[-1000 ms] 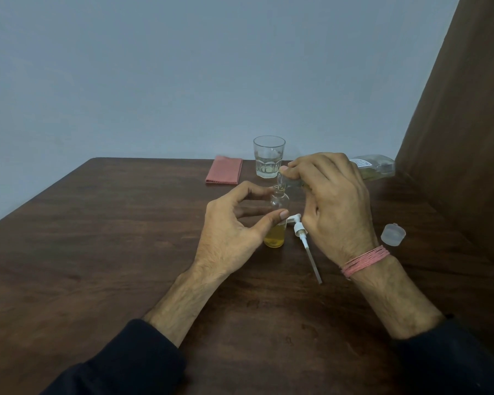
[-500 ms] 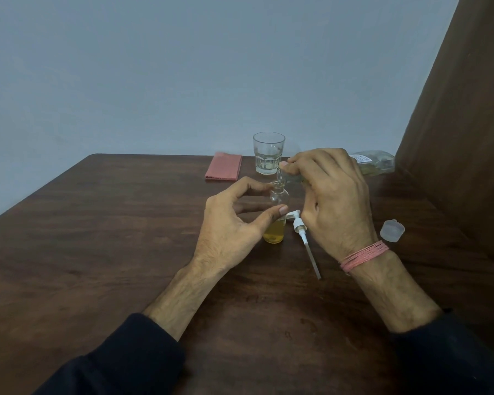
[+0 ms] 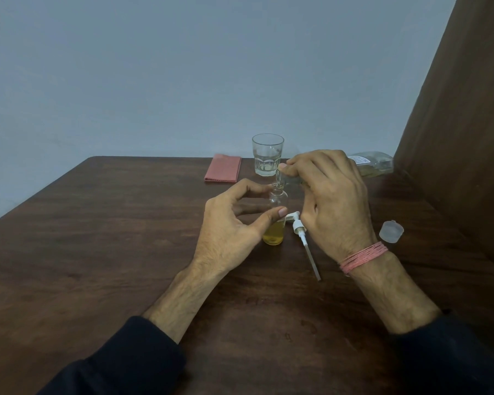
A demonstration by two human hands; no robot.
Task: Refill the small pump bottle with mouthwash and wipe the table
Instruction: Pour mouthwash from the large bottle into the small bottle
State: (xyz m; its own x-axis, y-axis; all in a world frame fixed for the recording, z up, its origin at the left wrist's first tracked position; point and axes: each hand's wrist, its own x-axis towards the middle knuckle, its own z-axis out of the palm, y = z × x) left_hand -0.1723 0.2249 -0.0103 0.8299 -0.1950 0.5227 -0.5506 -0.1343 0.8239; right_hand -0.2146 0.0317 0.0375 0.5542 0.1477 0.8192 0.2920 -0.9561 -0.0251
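Refill under way: the pump is off, mouthwash is going in, and the wiping is not yet done.

The small pump bottle [image 3: 277,220] stands upright about mid-tabletop, amber liquid only in its lower part, so I'd judge it well short of full. The left hand [image 3: 231,226] steadies it, thumb and forefinger curled round its sides. The right hand [image 3: 334,201] grips the mouthwash bottle [image 3: 374,165], tipped nearly flat, fingers wrapped round its neck, mouth at the small bottle's opening. The pump head [image 3: 300,228] lies just right of the small bottle, its tube pointing toward the near edge; the clear cap [image 3: 391,231] sits toward the right edge. The folded pink cloth [image 3: 223,172] lies untouched by the far edge, beside a glass [image 3: 267,155].
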